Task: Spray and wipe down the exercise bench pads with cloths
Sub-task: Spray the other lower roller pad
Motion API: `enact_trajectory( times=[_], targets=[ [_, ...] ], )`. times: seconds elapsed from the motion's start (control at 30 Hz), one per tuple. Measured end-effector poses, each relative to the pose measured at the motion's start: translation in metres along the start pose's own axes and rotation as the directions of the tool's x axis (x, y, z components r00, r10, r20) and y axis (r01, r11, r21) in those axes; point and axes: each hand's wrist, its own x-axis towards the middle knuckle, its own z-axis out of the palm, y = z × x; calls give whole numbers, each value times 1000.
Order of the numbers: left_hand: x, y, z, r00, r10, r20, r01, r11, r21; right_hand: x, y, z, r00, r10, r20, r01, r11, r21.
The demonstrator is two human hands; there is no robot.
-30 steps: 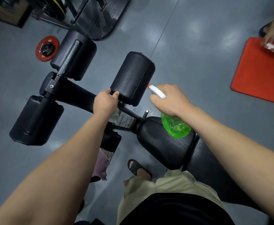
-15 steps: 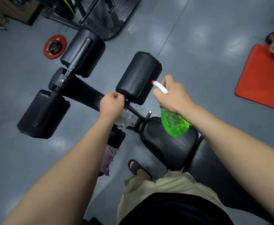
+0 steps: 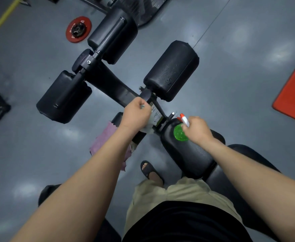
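Head view, scene: A person stands over a black exercise bench [image 3: 111, 82] on a grey gym floor.
Right hand: The right hand [image 3: 198, 130] grips a spray bottle [image 3: 179, 133] at the neck, its green body low against the front of the seat pad [image 3: 187, 154] and its white, red-tipped nozzle up.
Left hand: The left hand [image 3: 137, 112] hangs over the bench's centre beam with fingers curled. A pale scrap shows beneath it, and I cannot tell whether the hand holds it.
Task's thing: The wet roller pad [image 3: 171, 70], beaded with droplets, sits just beyond both hands. The purple cloth [image 3: 106, 140] is draped low beside the left forearm.
Handling, as I judge it: The cloth is soft and limp, best bunched in the palm. The bottle looks like light, thin plastic and may be slick if wet, so the neck is the place to grasp it. The pads look like firm foam under a smooth skin, slippery when sprayed. A roller could turn on its bar, so steady one end.
Count: Three roller pads in plain sight, a fourth mostly hidden, one seat pad with another pad behind it, one bottle and one sure cloth.
Elsewhere: One red weight plate [image 3: 78, 29] and one red mat [image 3: 293, 95] lie well apart.
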Motion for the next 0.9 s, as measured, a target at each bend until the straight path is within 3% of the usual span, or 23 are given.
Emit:
enact_trajectory(
  times=[0.33, 0.43, 0.53, 0.67, 0.77, 0.9],
  targets=[
    [-1, -18, -6, 991, 131, 25, -128, 987, -101, 1, 10, 20, 987, 48, 151, -49, 999, 1],
    [0, -13, -5, 990, 138, 34, -131, 976, -173, -3, 4, 7, 999, 31, 11, -31, 999, -18],
    [5, -4, -4, 992, 114, 46, -100, 968, -228, -8, -16, -17, 976, -96, -196, 126, 981, 145],
    [11, 12, 2, 998, 13, 62, 10, 933, -361, -18, -53, -48, 942, -312, -126, 335, 842, 422],
    [16, 25, 7, 994, -60, 92, 96, 884, -457, -22, -64, -57, 891, -439, -115, 445, 793, 417],
    [24, 36, 12, 983, -113, 147, 174, 834, -524, -13, -65, -58, 861, -450, -239, 509, 781, 363]
  ],
)
